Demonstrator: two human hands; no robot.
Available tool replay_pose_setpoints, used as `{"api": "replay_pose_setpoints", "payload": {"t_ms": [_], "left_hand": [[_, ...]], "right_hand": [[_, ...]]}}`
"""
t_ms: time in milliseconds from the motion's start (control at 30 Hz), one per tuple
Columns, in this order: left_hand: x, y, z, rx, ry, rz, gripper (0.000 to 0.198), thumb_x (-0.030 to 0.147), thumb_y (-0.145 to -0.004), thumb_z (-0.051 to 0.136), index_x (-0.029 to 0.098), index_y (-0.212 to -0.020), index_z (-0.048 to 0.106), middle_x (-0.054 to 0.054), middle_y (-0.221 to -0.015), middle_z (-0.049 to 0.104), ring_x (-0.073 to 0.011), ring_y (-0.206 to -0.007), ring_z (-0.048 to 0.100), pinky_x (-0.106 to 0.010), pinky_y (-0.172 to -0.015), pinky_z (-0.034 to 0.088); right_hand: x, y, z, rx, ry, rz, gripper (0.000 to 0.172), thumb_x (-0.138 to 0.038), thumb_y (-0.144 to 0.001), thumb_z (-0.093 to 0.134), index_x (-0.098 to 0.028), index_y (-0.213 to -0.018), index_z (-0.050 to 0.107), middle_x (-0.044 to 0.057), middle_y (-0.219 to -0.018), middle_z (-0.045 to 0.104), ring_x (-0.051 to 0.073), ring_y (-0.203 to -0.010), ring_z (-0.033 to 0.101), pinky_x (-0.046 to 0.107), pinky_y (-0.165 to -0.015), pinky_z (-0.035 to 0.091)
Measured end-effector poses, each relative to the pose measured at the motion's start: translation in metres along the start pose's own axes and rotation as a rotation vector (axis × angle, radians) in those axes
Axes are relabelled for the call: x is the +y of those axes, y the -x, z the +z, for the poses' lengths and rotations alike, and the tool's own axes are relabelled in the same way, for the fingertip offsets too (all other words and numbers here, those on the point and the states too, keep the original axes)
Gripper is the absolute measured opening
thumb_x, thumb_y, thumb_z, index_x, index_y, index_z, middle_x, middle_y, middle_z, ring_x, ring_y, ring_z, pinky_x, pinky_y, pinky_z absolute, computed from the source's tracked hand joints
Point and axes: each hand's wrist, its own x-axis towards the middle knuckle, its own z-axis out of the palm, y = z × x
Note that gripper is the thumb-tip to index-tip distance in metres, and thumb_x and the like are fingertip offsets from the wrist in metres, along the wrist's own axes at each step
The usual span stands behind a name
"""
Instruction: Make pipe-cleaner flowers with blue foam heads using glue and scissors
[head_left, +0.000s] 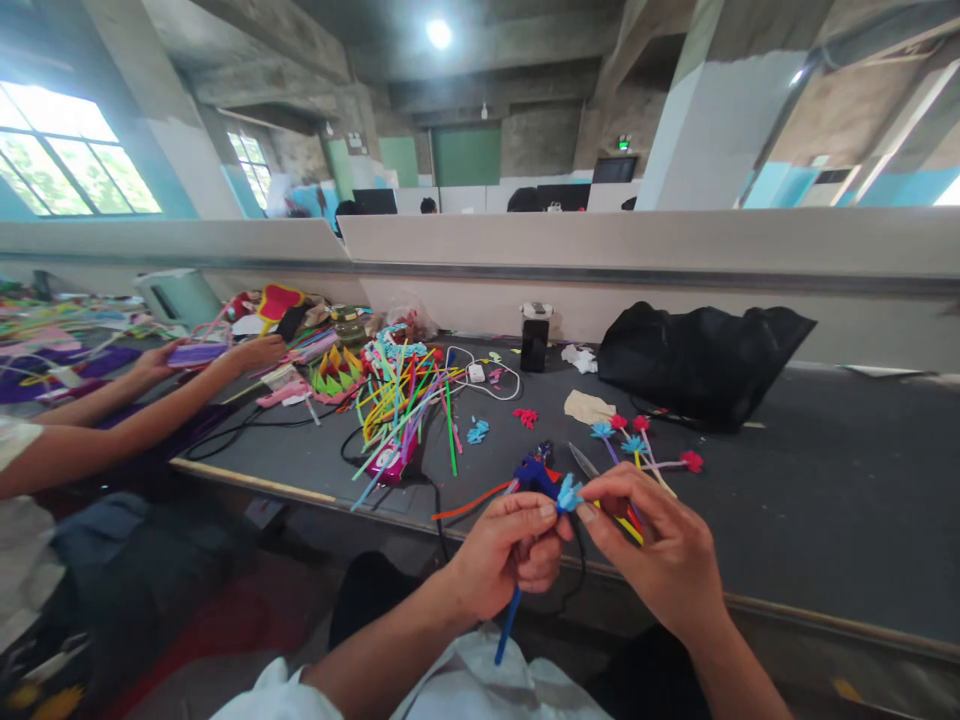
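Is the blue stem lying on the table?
No, the left hand holds the blue stem, its lower end sticking out below the fist.

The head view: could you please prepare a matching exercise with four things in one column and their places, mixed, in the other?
1. Light-blue fuzzy flower
2. Large black bag
3. Black rectangular phone
4. Pink plastic device

A. partly under colourful thin sticks
B. between left hand and right hand
C. right of crumpled white scrap
D. upright before a white device

Right pairs: 1-B; 2-C; 3-D; 4-A
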Motion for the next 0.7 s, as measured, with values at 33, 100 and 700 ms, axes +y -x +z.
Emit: {"api": "replay_pose_setpoints", "payload": {"t_ms": [33, 100, 700], "left_hand": [[0.0, 0.0, 0.0, -0.004, 0.005, 0.002, 0.019, 0.028, -0.084, 0.063, 0.012, -0.076, 0.064, 0.007, -0.044, 0.037, -0.0035, -0.035, 0.021, -0.019, -0.036, 0.016], [-0.001, 0.0, 0.0, -0.011, 0.018, -0.002, 0.019, 0.027, -0.085, 0.06, 0.011, -0.077, 0.064, 0.007, -0.044, 0.036, -0.0036, -0.035, 0.021, -0.018, -0.036, 0.016], [-0.001, -0.002, -0.003, -0.027, 0.029, -0.024, 0.019, 0.025, -0.088, 0.055, 0.011, -0.075, 0.06, 0.01, -0.047, 0.022, -0.0032, -0.039, 0.01, -0.017, -0.038, 0.013]], "right_hand": [[0.0, 0.0, 0.0, 0.001, 0.0, -0.003, 0.013, -0.011, -0.084, 0.063, -0.024, -0.087, 0.061, -0.004, -0.076, 0.058, 0.009, -0.065, 0.052, 0.023, -0.063, 0.042], [0.0, 0.0, 0.001, 0.005, -0.001, 0.0, 0.013, -0.011, -0.084, 0.062, -0.024, -0.085, 0.06, -0.004, -0.076, 0.058, 0.009, -0.065, 0.052, 0.023, -0.063, 0.042], [0.004, -0.001, 0.016, 0.107, 0.132, 0.023, 0.012, -0.014, -0.085, 0.055, -0.021, -0.076, 0.054, -0.004, -0.068, 0.051, 0.009, -0.06, 0.048, 0.023, -0.059, 0.04]]}}
